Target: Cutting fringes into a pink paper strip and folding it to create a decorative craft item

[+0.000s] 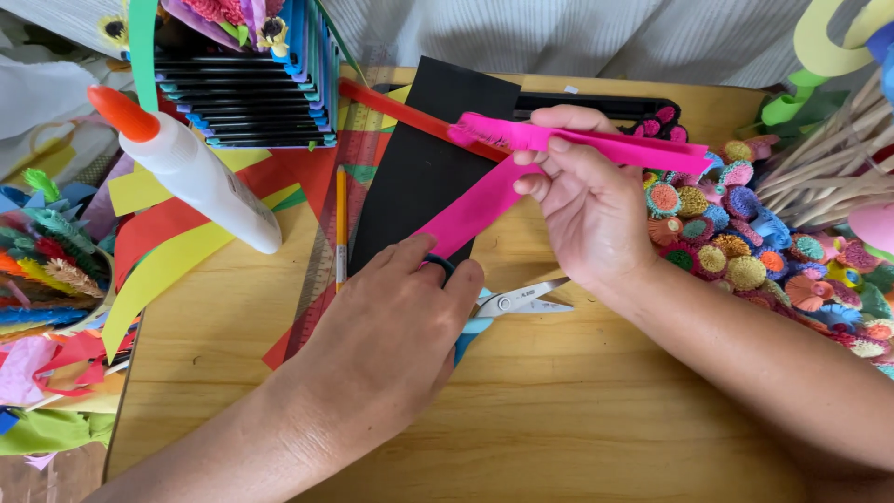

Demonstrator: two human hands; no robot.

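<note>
My right hand (587, 205) pinches a bright pink paper strip (475, 210). The strip is folded into a V, and its upper arm has a fringed edge. It hangs over a black paper sheet (419, 158) on the wooden table (559, 410). My left hand (391, 335) rests lower down, closed over the blue handles of a pair of scissors (521, 300). The thumb sits in one loop. The steel blades lie on the table, slightly apart, pointing right under my right wrist. The lower end of the pink strip reaches to my left thumb.
A white glue bottle (200, 172) with an orange cap lies tilted at the left. A case of markers (251, 93) stands at the back. A clear ruler (326, 251) and a pencil (341, 224) lie beside the black sheet. Rolled paper flowers (745, 242) and wooden sticks (829, 168) crowd the right.
</note>
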